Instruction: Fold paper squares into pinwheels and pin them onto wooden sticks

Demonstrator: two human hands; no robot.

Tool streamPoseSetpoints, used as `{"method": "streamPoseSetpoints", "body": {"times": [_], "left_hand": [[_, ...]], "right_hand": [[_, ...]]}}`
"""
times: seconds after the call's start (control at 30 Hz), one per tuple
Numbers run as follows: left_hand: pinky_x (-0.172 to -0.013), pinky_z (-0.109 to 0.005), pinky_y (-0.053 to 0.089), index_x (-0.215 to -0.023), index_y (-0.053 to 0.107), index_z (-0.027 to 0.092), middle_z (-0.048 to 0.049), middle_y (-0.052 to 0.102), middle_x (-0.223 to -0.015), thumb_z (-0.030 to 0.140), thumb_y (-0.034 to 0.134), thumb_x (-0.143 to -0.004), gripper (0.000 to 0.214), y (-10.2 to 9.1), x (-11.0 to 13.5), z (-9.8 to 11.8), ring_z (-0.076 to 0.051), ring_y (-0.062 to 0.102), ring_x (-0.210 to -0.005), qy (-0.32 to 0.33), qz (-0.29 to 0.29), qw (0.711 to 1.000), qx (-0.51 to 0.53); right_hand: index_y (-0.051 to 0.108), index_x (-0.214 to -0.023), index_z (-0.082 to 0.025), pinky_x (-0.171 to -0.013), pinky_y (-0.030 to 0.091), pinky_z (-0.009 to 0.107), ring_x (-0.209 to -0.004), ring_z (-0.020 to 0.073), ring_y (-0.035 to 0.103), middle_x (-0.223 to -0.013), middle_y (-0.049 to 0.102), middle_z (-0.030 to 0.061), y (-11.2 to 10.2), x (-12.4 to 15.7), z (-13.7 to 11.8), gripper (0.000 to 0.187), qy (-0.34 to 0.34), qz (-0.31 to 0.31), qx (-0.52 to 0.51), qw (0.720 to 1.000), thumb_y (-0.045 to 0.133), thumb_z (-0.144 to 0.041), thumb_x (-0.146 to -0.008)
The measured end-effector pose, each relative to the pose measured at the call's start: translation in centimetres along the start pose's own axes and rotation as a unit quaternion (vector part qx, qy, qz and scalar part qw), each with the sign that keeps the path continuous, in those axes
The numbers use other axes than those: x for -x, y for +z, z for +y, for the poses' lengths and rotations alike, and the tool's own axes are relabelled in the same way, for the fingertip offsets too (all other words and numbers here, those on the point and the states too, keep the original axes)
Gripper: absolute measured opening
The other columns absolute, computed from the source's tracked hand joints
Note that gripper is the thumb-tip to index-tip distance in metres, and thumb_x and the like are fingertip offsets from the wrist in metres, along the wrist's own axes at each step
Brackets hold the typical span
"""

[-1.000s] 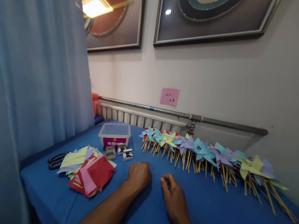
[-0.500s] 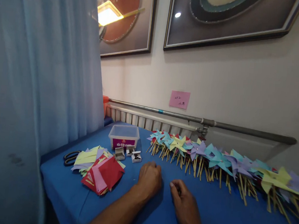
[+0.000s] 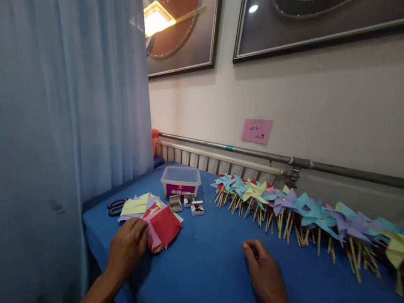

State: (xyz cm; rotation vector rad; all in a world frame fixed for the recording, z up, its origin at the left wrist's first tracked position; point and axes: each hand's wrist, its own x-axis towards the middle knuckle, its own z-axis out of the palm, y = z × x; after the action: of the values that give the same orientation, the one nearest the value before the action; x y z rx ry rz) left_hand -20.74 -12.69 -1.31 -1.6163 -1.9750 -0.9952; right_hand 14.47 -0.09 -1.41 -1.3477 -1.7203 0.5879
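My left hand (image 3: 128, 245) is at the left edge of a pile of coloured paper pieces, its fingers bent together against a pink paper (image 3: 154, 238). Whether a sheet is pinched in them is hidden. Beside the pink one, a red paper (image 3: 167, 225) lies on top, with yellow paper (image 3: 137, 205) and purple pieces behind. Over the blue cloth to the right, my right hand (image 3: 265, 277) is curled, thumb close to the fingertips; anything inside is too small to make out. Small open boxes (image 3: 197, 209) with tiny shiny pieces stand beyond the pile.
Black-handled scissors (image 3: 115, 207) lie left of the paper. A clear plastic tub (image 3: 182, 175) stands behind the boxes. Paper pinwheels on sticks (image 3: 284, 201) form a long row along the wall side of the blue-covered table (image 3: 198, 274). A blue curtain (image 3: 69, 88) hangs at left.
My left hand has moved left from the middle of the table to the paper pile. My right hand stays curled at nearly the same place. The view has shifted slightly left.
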Motion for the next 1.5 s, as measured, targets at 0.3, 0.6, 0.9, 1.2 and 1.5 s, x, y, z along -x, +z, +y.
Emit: {"method": "streamPoseSetpoints", "body": {"times": [0.3,0.6,0.9,1.2,1.5], "left_hand": [[-0.108,-0.053,0.046,-0.125,0.07,0.018,-0.0173,0.062,-0.146,0.034,0.07,-0.088,0.04,1.2,-1.5,1.9,-0.037,0.054,-0.134,-0.019,-0.063,0.991,-0.112],[-0.108,-0.053,0.048,-0.095,0.073,0.02,-0.0146,0.068,-0.136,0.017,0.06,-0.088,0.015,2.2,-1.5,1.6,-0.036,0.059,-0.13,-0.039,-0.011,0.999,-0.035],[-0.107,-0.046,0.048,-0.089,0.071,0.024,-0.0088,0.073,-0.129,0.014,0.056,-0.09,0.018,2.5,-4.8,9.0,-0.027,0.064,-0.122,0.056,-0.01,0.99,0.126],[-0.099,-0.042,0.049,-0.078,0.071,0.023,-0.0076,0.078,-0.108,0.019,0.063,-0.079,0.009,4.1,-8.9,5.2,-0.028,0.068,-0.109,-0.06,-0.026,0.98,0.189],[-0.061,-0.025,0.045,-0.068,0.063,0.018,0.0037,0.062,-0.061,0.043,0.088,-0.042,0.045,1.1,-12.9,0.7,-0.012,0.055,-0.058,-0.345,0.039,0.793,0.501]], "right_hand": [[0.063,-0.08,-0.027,-0.064,0.048,0.035,-0.064,0.0254,0.066,-0.071,0.073,0.0047,-0.3,0.4,-0.2,0.036,0.001,0.0,-0.009,1.0,0.047,-0.059,-0.088],[0.06,-0.077,-0.028,-0.063,0.046,0.035,-0.063,0.0252,0.066,-0.068,0.071,0.0039,-0.4,0.4,-0.5,0.037,0.004,-0.002,-0.009,1.0,0.045,-0.059,-0.088],[0.059,-0.079,-0.026,-0.055,0.043,0.031,-0.055,0.0198,0.053,-0.06,0.055,-0.0023,0.6,1.6,-1.7,0.038,0.031,-0.044,-0.115,0.992,0.049,-0.062,-0.087],[0.062,-0.083,-0.024,-0.06,0.048,0.03,-0.064,0.0192,0.058,-0.07,0.058,-0.0013,1.1,2.0,-1.1,0.034,0.058,-0.078,-0.189,0.977,0.054,-0.057,-0.087],[0.062,-0.08,-0.024,-0.057,0.047,0.029,-0.061,0.0181,0.058,-0.067,0.059,-0.0014,1.3,1.8,-0.8,0.033,0.051,-0.072,-0.205,0.975,0.056,-0.056,-0.088]]}}
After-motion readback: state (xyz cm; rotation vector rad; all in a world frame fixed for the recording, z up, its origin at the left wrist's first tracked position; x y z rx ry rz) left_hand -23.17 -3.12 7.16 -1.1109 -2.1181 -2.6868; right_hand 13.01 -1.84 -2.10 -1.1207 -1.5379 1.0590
